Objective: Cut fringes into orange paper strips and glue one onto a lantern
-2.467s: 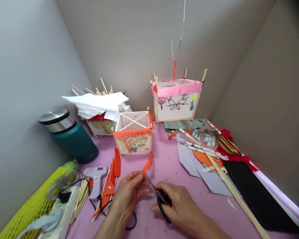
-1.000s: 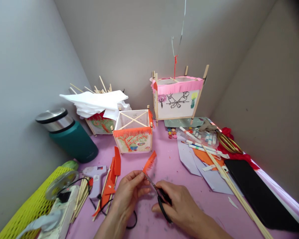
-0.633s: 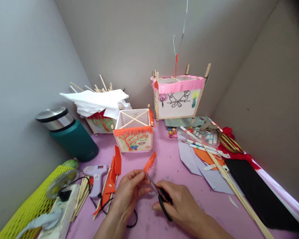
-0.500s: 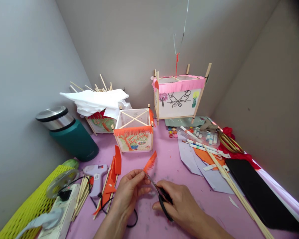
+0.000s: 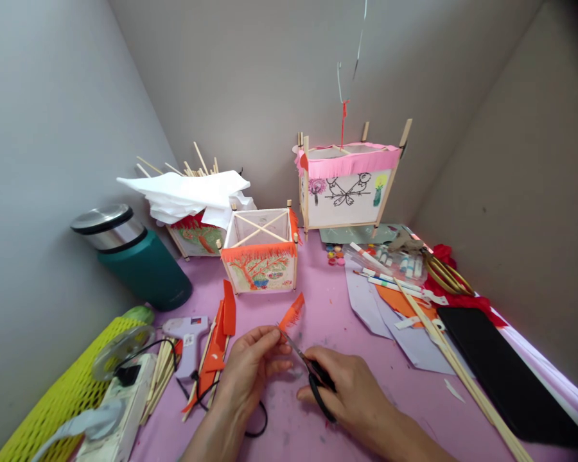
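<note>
Between its thumb and fingers, my left hand (image 5: 255, 362) pinches a short strip of orange paper (image 5: 293, 312) with a fringe cut along one edge. My right hand (image 5: 349, 385) grips black-handled scissors (image 5: 318, 388), whose blade tips meet the strip close to my left fingertips. Just beyond stands a small box-shaped lantern (image 5: 260, 266) of sticks and white paper, with a drawn tree on its front and orange fringe along its top edge. Sticks cross over its open top. More orange paper strips (image 5: 215, 350) lie left of my left hand.
A glue gun (image 5: 187, 340), power strip (image 5: 118, 410) and teal bottle (image 5: 144, 269) are on the left. A pink-fringed lantern (image 5: 349, 192) hangs at the back. On the right lie markers (image 5: 390, 282), lilac paper (image 5: 414, 350), long sticks (image 5: 462, 372) and a black phone-like slab (image 5: 505, 378).
Both hands, the strip and the scissors stay nearly in place. The whole view has shifted very slightly; the scissor handles look a little less spread.
</note>
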### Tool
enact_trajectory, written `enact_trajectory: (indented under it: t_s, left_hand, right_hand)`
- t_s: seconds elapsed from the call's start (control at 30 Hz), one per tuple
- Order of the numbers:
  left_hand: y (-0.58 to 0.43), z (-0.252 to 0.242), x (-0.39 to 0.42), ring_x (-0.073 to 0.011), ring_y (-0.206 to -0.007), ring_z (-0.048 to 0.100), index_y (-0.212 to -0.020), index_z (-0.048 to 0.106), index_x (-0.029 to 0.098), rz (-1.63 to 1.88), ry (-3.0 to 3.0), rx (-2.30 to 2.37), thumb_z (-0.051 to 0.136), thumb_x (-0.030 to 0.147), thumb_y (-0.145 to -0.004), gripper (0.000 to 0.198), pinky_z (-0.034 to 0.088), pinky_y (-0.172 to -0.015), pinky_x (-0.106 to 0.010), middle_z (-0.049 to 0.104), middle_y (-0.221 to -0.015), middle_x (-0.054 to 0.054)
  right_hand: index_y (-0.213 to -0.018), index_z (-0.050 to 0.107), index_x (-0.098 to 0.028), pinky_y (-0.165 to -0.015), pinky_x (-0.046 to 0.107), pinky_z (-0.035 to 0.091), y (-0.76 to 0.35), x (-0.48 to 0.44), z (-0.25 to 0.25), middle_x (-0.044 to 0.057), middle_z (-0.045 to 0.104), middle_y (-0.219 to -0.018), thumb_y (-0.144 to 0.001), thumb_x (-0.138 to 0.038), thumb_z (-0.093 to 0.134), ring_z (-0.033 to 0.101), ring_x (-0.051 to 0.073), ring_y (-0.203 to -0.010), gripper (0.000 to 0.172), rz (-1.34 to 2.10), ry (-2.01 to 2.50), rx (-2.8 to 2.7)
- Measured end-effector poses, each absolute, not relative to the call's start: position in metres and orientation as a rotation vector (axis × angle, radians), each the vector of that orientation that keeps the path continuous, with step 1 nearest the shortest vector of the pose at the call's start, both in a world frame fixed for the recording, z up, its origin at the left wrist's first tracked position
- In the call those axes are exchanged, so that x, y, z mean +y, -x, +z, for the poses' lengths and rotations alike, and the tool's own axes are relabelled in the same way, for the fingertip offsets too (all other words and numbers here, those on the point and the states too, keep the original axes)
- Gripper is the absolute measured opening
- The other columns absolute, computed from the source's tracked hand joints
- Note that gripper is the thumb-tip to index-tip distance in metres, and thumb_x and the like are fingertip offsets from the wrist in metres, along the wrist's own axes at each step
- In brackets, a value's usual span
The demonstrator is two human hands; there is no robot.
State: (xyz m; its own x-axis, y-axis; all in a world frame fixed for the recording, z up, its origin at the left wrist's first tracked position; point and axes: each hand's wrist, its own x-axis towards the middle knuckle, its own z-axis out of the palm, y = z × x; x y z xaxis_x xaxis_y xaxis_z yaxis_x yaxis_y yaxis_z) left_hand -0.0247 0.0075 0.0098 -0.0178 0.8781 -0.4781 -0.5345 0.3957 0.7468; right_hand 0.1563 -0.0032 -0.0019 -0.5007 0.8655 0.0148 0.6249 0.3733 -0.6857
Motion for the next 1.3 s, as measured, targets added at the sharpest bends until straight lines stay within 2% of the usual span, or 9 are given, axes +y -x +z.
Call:
enact_trajectory:
  t_s: [0.3,0.77,1.3]
  left_hand:
    - [0.024,0.01,0.007,-0.0136,-0.052,0.063,-0.073,0.064,0.008,1.155,-0.454,1.136,0.072,0.015,-0.07,0.011,0.055,-0.046,-0.022,0.067,-0.061,-0.007]
    - [0.02,0.011,0.005,-0.0135,-0.053,0.062,-0.073,0.064,0.008,1.134,-0.498,1.131,0.08,0.026,-0.061,0.026,0.054,-0.047,-0.022,0.068,-0.06,-0.007]
    - [0.022,0.011,0.004,-0.0146,-0.052,0.063,-0.072,0.064,0.009,1.12,-0.482,1.106,0.081,0.027,-0.059,0.027,0.054,-0.045,-0.022,0.068,-0.059,-0.006]
  right_hand:
    - [-0.097,0.059,-0.023,-0.06,0.022,0.033,-0.157,-0.004,-0.001,-0.004,0.064,-0.08,-0.078,-0.037,0.065,0.054,0.012,-0.065,0.024,0.894,1.295,-2.228]
    - [-0.096,0.058,-0.022,-0.06,0.022,0.034,-0.156,-0.004,-0.004,-0.003,0.063,-0.078,-0.079,-0.04,0.064,0.053,0.012,-0.063,0.025,0.859,1.285,-2.233]
    - [-0.094,0.058,-0.02,-0.059,0.022,0.035,-0.156,-0.004,-0.009,-0.002,0.064,-0.077,-0.08,-0.041,0.064,0.054,0.013,-0.063,0.025,0.815,1.269,-2.258]
